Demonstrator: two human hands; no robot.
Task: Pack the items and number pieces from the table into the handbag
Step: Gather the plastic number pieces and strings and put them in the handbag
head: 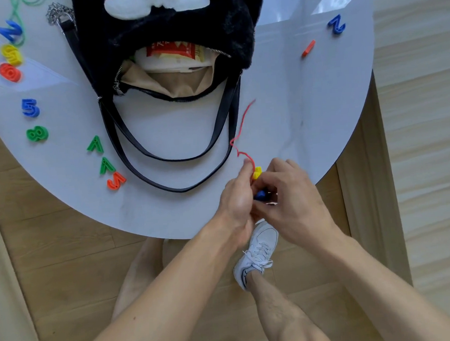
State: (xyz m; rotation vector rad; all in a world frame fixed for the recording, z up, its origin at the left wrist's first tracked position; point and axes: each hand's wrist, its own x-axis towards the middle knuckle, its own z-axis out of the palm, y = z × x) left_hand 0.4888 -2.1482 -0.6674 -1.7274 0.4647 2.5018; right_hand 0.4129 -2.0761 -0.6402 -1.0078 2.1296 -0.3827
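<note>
Ahead and left of both hands, on the white surface [301, 94], the black handbag [131, 36] lies with its unzipped mouth facing them. The left hand [235, 198] is nearer it. It pinches the red string [241, 128], whose length runs forward alongside the bag straps. The right hand [295, 203], fingers curled, grips the blue number piece [259, 195], just behind the yellow number piece [257, 172].

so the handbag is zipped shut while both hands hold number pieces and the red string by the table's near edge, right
Not zipped shut: the head view shows the handbag unzipped and gaping, a red packet inside. The rest holds: left hand and right hand hold number pieces and the red string by the table's near edge.
</note>
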